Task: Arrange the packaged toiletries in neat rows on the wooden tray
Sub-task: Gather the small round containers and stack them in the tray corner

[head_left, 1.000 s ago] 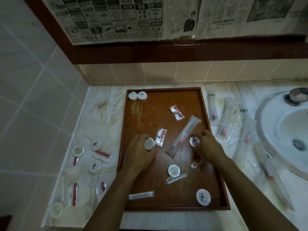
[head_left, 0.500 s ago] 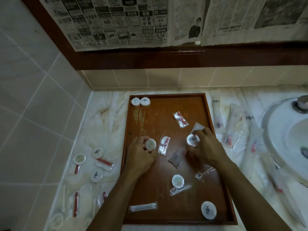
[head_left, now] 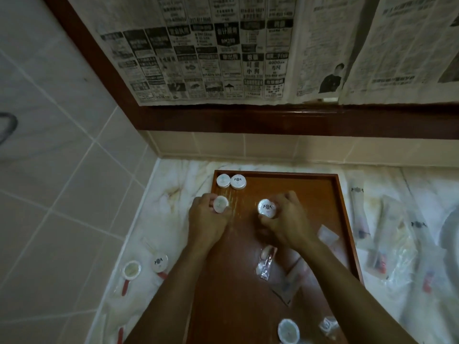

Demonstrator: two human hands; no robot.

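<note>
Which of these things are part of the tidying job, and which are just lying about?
Part of the job:
wooden tray
round packet in the left hand
round packet in the right hand
two round packets already placed at the tray's far corner
left hand
right hand

Just there:
newspaper on the wall
sink edge

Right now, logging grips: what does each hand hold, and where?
Left hand pinches a round packet by its edge; right hand grips another round packet around its rim.
</note>
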